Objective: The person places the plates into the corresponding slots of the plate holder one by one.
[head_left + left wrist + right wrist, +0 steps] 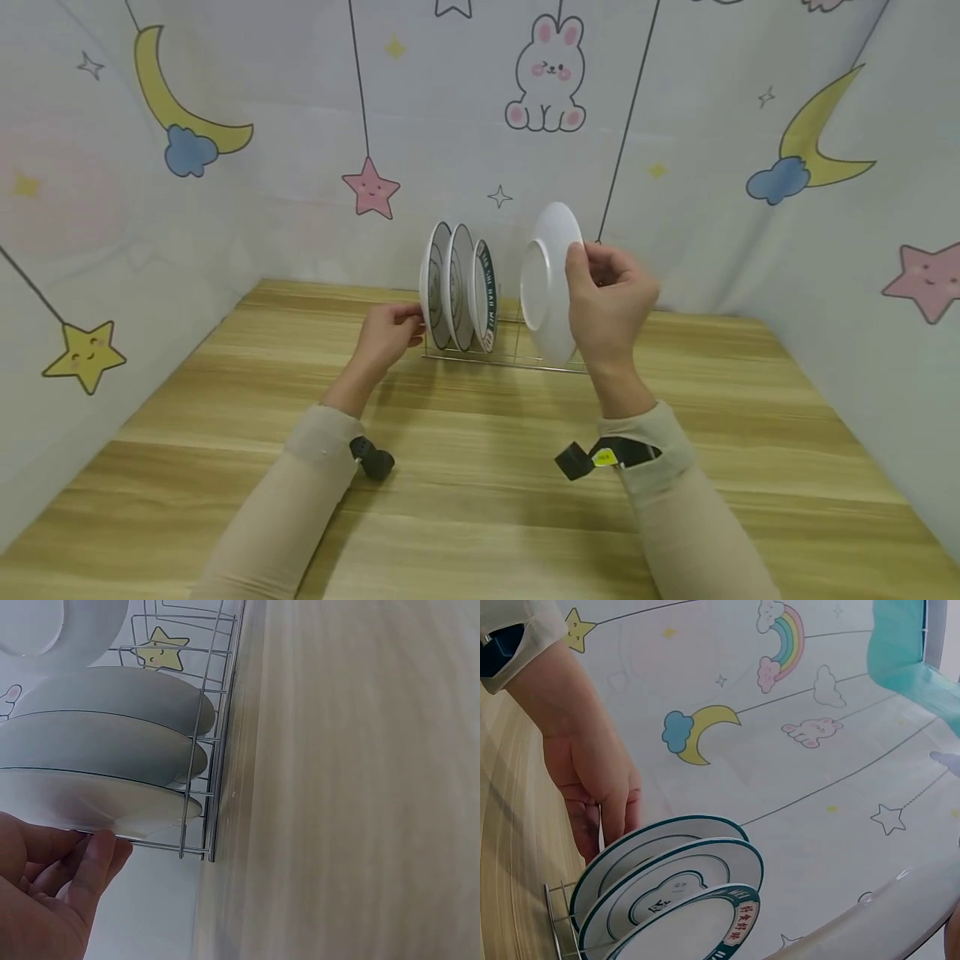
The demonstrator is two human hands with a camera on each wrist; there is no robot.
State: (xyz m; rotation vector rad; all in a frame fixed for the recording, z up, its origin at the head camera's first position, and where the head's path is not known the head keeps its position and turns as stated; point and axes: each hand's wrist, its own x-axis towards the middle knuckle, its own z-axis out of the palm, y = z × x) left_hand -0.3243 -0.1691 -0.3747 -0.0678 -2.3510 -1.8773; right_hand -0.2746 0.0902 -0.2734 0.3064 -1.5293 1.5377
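Observation:
A wire dish rack (506,361) stands on the wooden table, with three plates upright in its left part. Two are larger plates (456,287) with thin dark rims; the third, a smaller plate (486,298), has a green lettered border. At the rack's left end, my left hand (386,337) pinches the end wire with thumb and fingers, close beside the outermost plate (97,799). My right hand (615,304) grips a white plate (558,275) by its right edge, thumb on the underside. This plate stands nearly upright over the rack's right part; whether it touches the wires I cannot tell.
The wood-grain table (465,500) extends around the rack. Behind it hangs a white cloth backdrop (465,100) with moons, stars and a rabbit, and similar cloth closes both sides. Each wrist carries a black strap with a small camera (575,461).

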